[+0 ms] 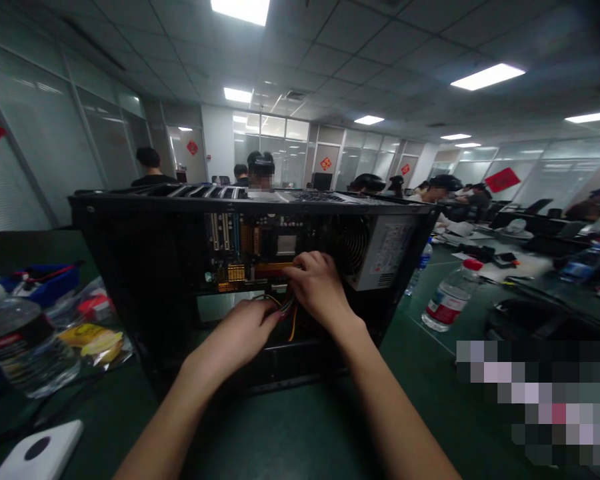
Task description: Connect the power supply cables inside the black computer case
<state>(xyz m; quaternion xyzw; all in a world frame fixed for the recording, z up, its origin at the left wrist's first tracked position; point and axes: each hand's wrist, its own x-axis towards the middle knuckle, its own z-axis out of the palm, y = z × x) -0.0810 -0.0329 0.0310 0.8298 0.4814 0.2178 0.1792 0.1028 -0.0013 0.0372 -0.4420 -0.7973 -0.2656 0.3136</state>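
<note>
An open black computer case (111, 267) stands on the table in front of me, its open side towards me. Inside sit the motherboard (287, 245) and, at the upper right, a power supply (393, 250) with a round fan grille. My left hand (250, 328) is closed, pinching a bundle of thin coloured cables (292, 323) below the board. Just above and to the right, my right hand (319, 288) is closed around the upper part of those cables, close to the board's lower edge. Its fingertips and any plug there are hidden.
A large water bottle (25, 347), a yellow snack packet (96, 343) and a blue bin (55, 285) stand at left. A white device (40, 453) lies at the front left corner. At right is a red-capped bottle (450, 297). Several people sit beyond the case.
</note>
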